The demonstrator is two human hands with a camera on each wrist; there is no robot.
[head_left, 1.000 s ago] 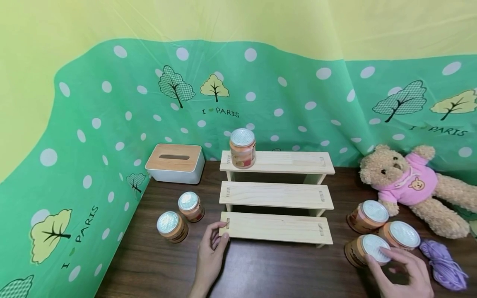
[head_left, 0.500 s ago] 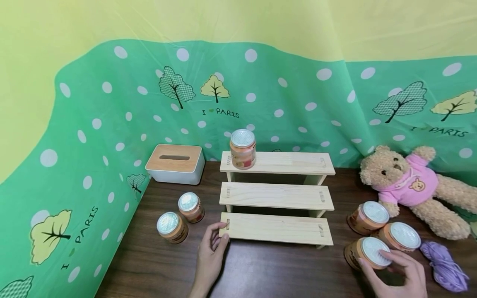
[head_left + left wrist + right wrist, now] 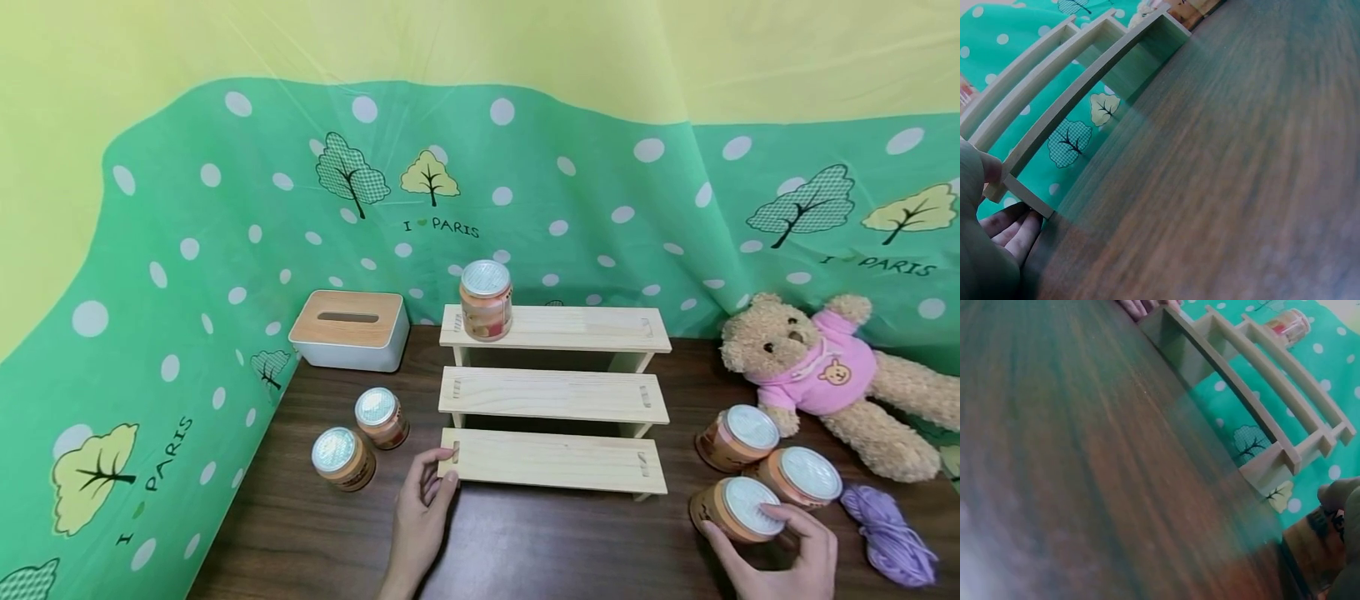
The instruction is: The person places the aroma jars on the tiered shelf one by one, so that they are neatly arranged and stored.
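Note:
My left hand (image 3: 420, 521) holds the left end of the lowest step of a pale wooden three-step rack (image 3: 555, 458), thumb on the near edge. In the left wrist view, the fingers (image 3: 1022, 240) lie beside the rack's end panel. My right hand (image 3: 787, 554) grips a jar (image 3: 752, 507) with a silvery lid and orange-brown sides, thumb at its near left and a finger at the lid's right edge. The jar stands on the table. Two similar jars, one behind (image 3: 738, 437) and one at its right (image 3: 804, 477), stand close by.
Another jar (image 3: 486, 300) sits on the top step's left end. Two jars, one nearer (image 3: 343, 458) and one farther (image 3: 382, 417), stand left of the rack. A tissue box (image 3: 349, 329) is behind them. A teddy bear (image 3: 832, 367) and purple yarn (image 3: 888, 533) lie at right.
My right hand has shifted left and its thumb has moved from the lid's near edge down to the jar's near left side. The left hand stays on the rack.

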